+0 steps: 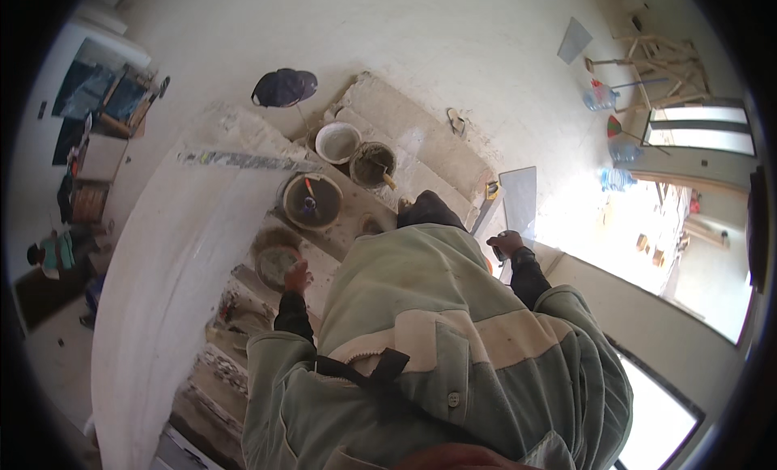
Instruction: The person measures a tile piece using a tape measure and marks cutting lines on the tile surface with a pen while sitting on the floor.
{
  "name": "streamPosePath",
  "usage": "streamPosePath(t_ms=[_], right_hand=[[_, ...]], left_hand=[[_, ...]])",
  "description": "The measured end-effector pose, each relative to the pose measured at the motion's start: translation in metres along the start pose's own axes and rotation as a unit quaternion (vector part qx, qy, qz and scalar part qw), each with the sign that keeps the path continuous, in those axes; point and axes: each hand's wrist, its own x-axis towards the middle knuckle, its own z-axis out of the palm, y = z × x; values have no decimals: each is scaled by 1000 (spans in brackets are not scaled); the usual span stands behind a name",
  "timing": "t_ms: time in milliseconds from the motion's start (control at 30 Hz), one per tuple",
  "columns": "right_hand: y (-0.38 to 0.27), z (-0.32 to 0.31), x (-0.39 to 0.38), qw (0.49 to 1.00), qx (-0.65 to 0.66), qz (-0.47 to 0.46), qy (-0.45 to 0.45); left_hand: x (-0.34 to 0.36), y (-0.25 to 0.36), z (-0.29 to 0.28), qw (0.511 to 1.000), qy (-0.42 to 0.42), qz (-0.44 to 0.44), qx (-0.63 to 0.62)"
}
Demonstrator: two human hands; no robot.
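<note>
Fingers are curling: our left hand beside a bucket, our right hand rightward; we cannot tell their hold.

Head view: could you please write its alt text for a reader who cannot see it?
A person in a green jacket, seen from above amid rough steps, has the left hand near a round container and the right hand out to the side. Three buckets stand ahead, one with an orange-handled tool.

text: none legible | labels, signs: none legible | numbers: none legible
</note>
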Motion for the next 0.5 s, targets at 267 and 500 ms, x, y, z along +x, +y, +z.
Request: streamPosePath(t_ms=[267,500], right_hand=[[79,69,-21,981,88,170,-26],[124,94,104,981,147,122,-8]], left_hand=[[95,152,53,982,-76,136,107],[122,185,196,943,-119,90,299]])
